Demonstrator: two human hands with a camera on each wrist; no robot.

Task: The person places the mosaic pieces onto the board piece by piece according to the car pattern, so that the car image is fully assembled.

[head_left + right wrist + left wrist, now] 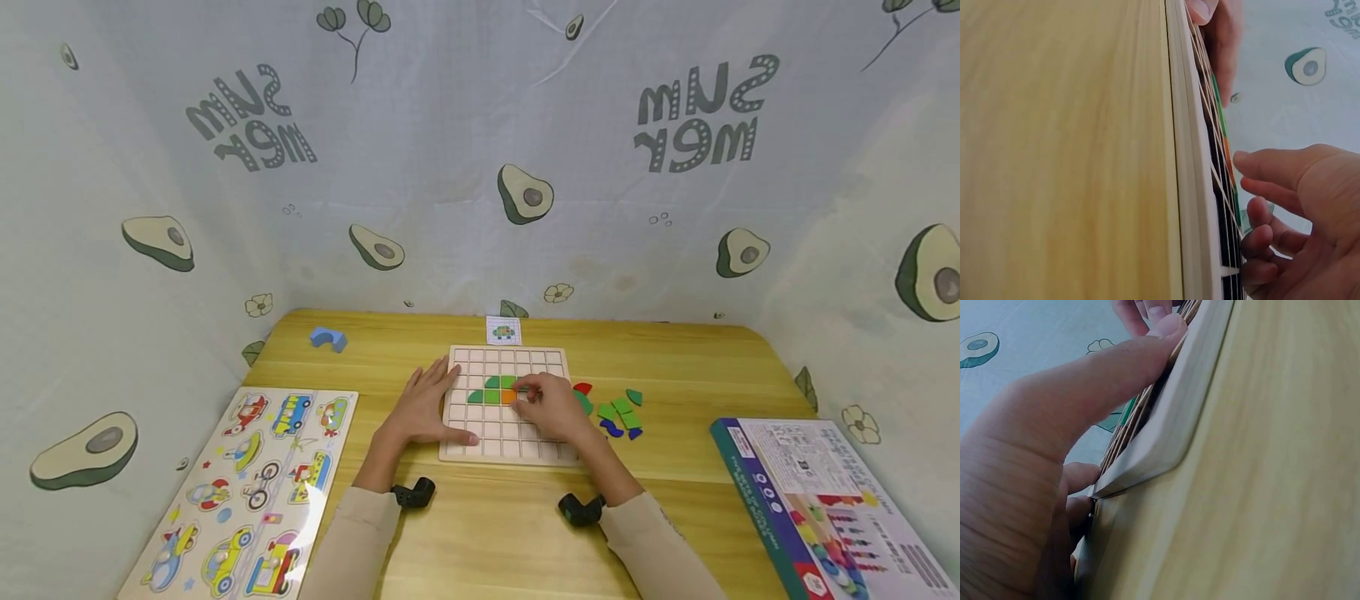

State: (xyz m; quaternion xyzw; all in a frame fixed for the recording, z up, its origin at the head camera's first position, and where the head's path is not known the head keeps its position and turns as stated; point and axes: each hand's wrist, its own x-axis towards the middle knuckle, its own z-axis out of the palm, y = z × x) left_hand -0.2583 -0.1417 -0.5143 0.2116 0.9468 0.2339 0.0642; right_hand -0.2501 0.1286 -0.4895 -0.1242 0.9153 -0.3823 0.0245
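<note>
A wooden grid board [498, 446] lies on the table with green tiles [492, 397] and an orange tile [508, 397] set in its middle squares. My left hand [426, 408] rests at the board's left side, fingers spread along the edge and thumb [1141, 359] on the front left part of the frame. Over the tiles, my right hand [551, 407] touches near the orange tile with thumb and index finger slightly apart. In the right wrist view its other fingers [1259, 240] bend loosely, and no piece shows between them. The right hand hides some squares.
Loose green squares [621, 407], blue pieces [611, 427] and a red piece [582, 388] lie right of the board. A picture card [503, 331] sits behind it. Left are a vehicle puzzle [247, 467] and a blue arch block [328, 338]; a box [817, 500] lies right.
</note>
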